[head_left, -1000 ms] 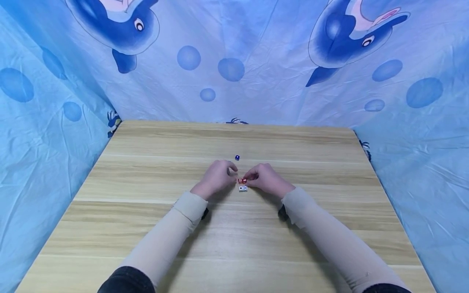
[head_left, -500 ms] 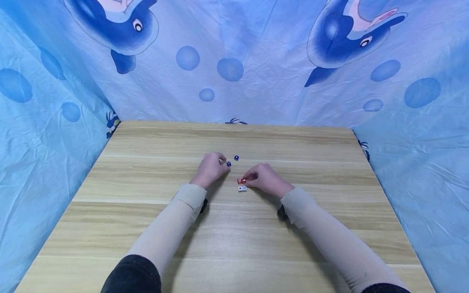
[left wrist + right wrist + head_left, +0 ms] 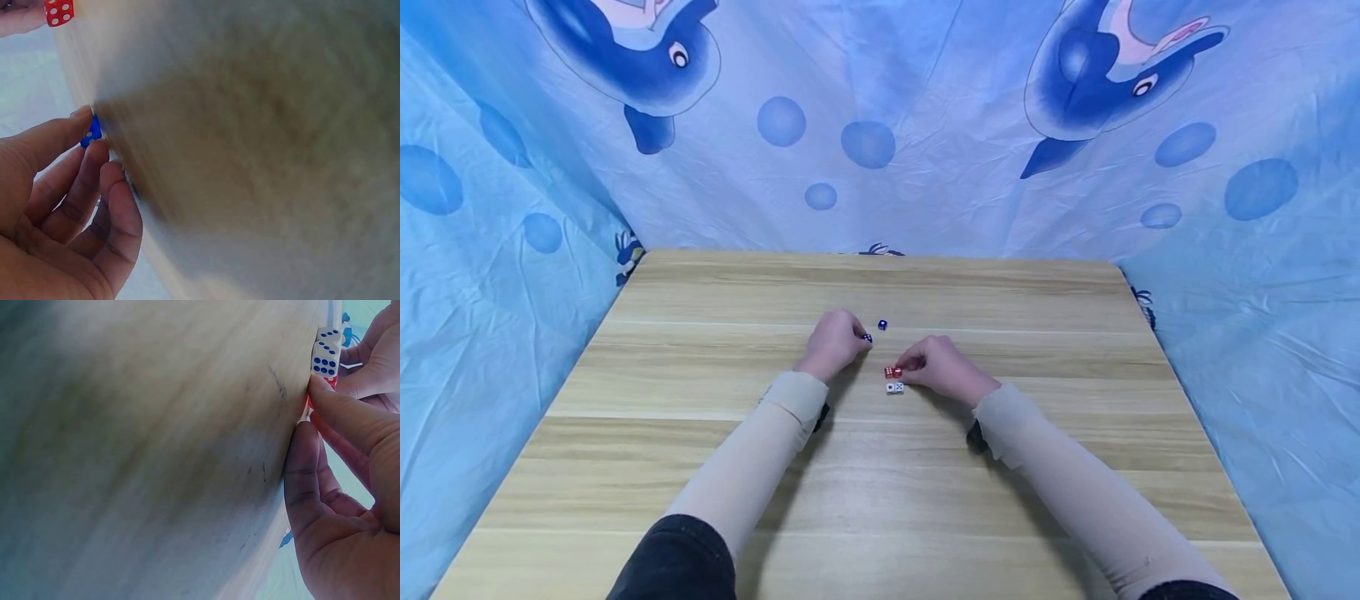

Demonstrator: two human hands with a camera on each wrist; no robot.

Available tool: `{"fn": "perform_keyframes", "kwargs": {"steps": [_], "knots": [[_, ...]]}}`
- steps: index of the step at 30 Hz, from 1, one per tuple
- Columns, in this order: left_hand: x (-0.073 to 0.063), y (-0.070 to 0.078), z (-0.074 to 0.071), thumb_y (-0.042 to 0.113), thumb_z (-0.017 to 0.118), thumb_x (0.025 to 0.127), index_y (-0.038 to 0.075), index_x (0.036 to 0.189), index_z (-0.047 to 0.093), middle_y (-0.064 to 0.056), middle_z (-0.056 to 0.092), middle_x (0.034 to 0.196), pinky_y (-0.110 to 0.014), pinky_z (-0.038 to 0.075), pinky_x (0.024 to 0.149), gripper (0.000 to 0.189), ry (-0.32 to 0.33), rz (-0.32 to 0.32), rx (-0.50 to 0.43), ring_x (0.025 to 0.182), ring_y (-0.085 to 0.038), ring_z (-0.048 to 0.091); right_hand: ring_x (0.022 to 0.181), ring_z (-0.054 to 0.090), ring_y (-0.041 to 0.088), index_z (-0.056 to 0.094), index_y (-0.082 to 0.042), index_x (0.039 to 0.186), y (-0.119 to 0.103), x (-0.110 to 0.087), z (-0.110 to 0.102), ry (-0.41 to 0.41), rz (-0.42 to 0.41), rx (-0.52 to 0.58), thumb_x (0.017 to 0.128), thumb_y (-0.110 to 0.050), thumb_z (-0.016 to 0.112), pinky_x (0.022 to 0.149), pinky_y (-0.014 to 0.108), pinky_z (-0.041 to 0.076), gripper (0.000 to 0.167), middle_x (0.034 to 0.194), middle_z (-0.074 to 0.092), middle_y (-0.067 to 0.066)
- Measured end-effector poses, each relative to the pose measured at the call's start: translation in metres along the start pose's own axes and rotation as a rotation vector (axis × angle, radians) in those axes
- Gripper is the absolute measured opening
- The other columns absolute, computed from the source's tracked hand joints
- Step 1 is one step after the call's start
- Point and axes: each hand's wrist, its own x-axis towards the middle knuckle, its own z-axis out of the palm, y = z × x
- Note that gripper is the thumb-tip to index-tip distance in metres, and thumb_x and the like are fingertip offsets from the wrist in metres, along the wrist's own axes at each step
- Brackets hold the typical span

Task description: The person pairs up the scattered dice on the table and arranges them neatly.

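Observation:
In the head view my left hand (image 3: 833, 343) is left of the dice, its thumb and fingertip pinching a blue die (image 3: 92, 132). A second blue die (image 3: 882, 325) lies a little farther back on its own. My right hand (image 3: 946, 367) holds the right-hand one of two red dice between thumb and finger; the left red die (image 3: 889, 372) sits against it. Just in front of the red pair, two white dice (image 3: 895, 388) lie side by side. My right fingertips partly hide the held red die (image 3: 310, 402) in the right wrist view.
The dice are on a wood-grain table (image 3: 880, 500). A blue curtain (image 3: 925, 200) printed with dolphins and bubbles hangs behind it and along both sides. Dark bands on both wrists (image 3: 976, 437) show under the sleeves.
My left hand has left the red dice, moved back and to the left, and closed its fingertips on the nearer blue die. The right hand has stayed at the red die.

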Motion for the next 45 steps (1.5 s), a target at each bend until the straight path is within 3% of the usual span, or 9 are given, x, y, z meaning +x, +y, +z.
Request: {"fn": "perform_keyframes", "kwargs": {"steps": [9, 17, 23, 35, 40, 45], "knots": [[-0.009, 0.008, 0.000, 0.010, 0.084, 0.082, 0.010, 0.085, 0.079, -0.004, 0.073, 0.087, -0.033, 0.055, 0.073, 0.006, -0.060, 0.017, -0.026, 0.077, -0.018, 0.065, 0.082, 0.066, 0.009, 0.080, -0.013, 0.103, -0.002, 0.000, -0.001, 0.000, 0.015, -0.017, 0.085, -0.012, 0.084, 0.078, 0.029, 0.054, 0.018, 0.090, 0.074, -0.008], [-0.013, 0.017, 0.007, 0.014, 0.086, 0.082, 0.012, 0.089, 0.080, -0.001, 0.074, 0.088, -0.036, 0.054, 0.084, 0.010, -0.137, 0.081, 0.002, 0.085, -0.019, 0.067, 0.080, 0.066, 0.008, 0.080, -0.012, 0.101, 0.000, 0.000, 0.000, -0.001, -0.028, -0.006, 0.085, -0.011, 0.084, 0.077, 0.029, 0.054, 0.016, 0.089, 0.074, -0.007], [-0.012, 0.018, 0.011, 0.016, 0.088, 0.080, 0.014, 0.088, 0.081, 0.001, 0.075, 0.092, -0.037, 0.051, 0.090, 0.011, -0.119, 0.123, 0.022, 0.094, -0.020, 0.067, 0.081, 0.067, 0.008, 0.080, -0.009, 0.101, -0.002, 0.000, 0.000, 0.020, -0.089, -0.013, 0.086, -0.008, 0.083, 0.076, 0.030, 0.054, 0.016, 0.092, 0.076, -0.004], [-0.013, 0.017, 0.013, 0.018, 0.088, 0.081, 0.015, 0.090, 0.081, 0.002, 0.075, 0.091, -0.035, 0.053, 0.085, 0.012, -0.103, 0.144, 0.070, 0.092, -0.019, 0.068, 0.077, 0.066, 0.008, 0.080, -0.009, 0.100, 0.001, -0.001, 0.001, 0.017, -0.091, -0.010, 0.085, -0.009, 0.084, 0.073, 0.029, 0.054, 0.016, 0.088, 0.075, -0.004], [-0.013, 0.016, 0.015, 0.019, 0.087, 0.081, 0.014, 0.091, 0.081, 0.000, 0.075, 0.096, -0.035, 0.051, 0.088, 0.012, -0.101, 0.141, 0.068, 0.096, -0.021, 0.067, 0.080, 0.067, 0.009, 0.079, -0.006, 0.103, 0.004, -0.002, -0.003, 0.021, -0.063, 0.026, 0.085, -0.009, 0.084, 0.076, 0.030, 0.055, 0.020, 0.089, 0.075, -0.003], [-0.014, 0.017, 0.014, 0.019, 0.087, 0.081, 0.015, 0.092, 0.081, -0.001, 0.074, 0.101, -0.037, 0.050, 0.092, 0.012, -0.099, 0.127, 0.066, 0.100, -0.022, 0.066, 0.078, 0.065, 0.013, 0.078, -0.006, 0.107, 0.011, 0.001, -0.012, 0.074, 0.003, 0.024, 0.084, -0.017, 0.086, 0.074, 0.031, 0.054, 0.026, 0.085, 0.072, -0.004]]}}
